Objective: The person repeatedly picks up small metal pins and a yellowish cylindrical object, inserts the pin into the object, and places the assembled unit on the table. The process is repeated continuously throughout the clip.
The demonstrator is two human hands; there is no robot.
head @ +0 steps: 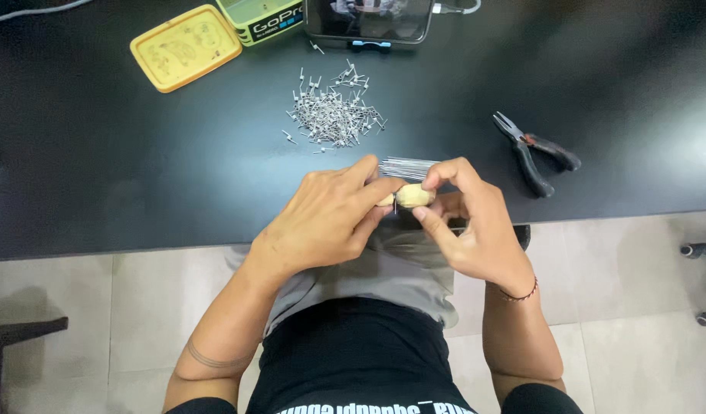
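Nearest to us, our left hand (pixel 322 222) and right hand (pixel 468 230) meet just over the near edge of the black table (pixel 100 169). Together they grip a small pale wooden piece (pixel 412 197), the left hand's fingers closed over its left end and the right hand's thumb and forefinger pinched on its right end. Its long axis runs left to right, roughly parallel to the table edge. A bundle of thin metal wires (pixel 406 166) shows just behind the fingers, pointing left; we cannot tell whether it is fixed to the wooden piece.

Below the table, the floor is pale grey tile (pixel 613 353), with chair castors at the right edge.

Further out lies a loose heap of short metal pins (pixel 334 111), well apart from a pair of dark-handled pliers (pixel 533 149) on the right, jaws pointing away from us.

At the far edge sit 3 things in a row: a flat yellow rounded-square lid (pixel 184 46) with embossed shapes, a pale green box (pixel 262 17) with a dark printed label on its side, and a phone (pixel 368 19) on a stand with a cable at its right end.
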